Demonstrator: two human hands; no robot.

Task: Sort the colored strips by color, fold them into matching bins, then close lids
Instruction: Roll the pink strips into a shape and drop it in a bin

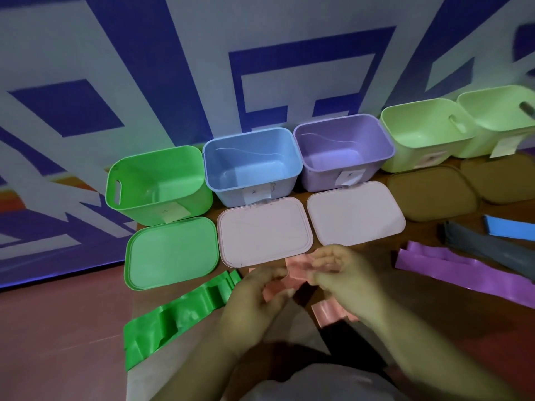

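Note:
Both hands hold a pink strip (298,269) just in front of the two pale pink lids. My left hand (254,293) pinches one part of it and my right hand (338,273) grips another; a loose end (330,312) hangs below my right wrist. A green strip (179,311) lies crumpled at the left. To the right lie a purple strip (451,266), a grey strip (486,244) and a blue strip (506,225). Open bins stand in a row: green (127,195), blue (214,175), purple (312,169).
Two light green bins (405,157) (477,146) stand at the far right with brown lids (431,195) (503,180) before them. A green lid (170,251) and pale pink lids (263,231) (356,212) lie in front of the other bins. The blue-patterned wall is behind.

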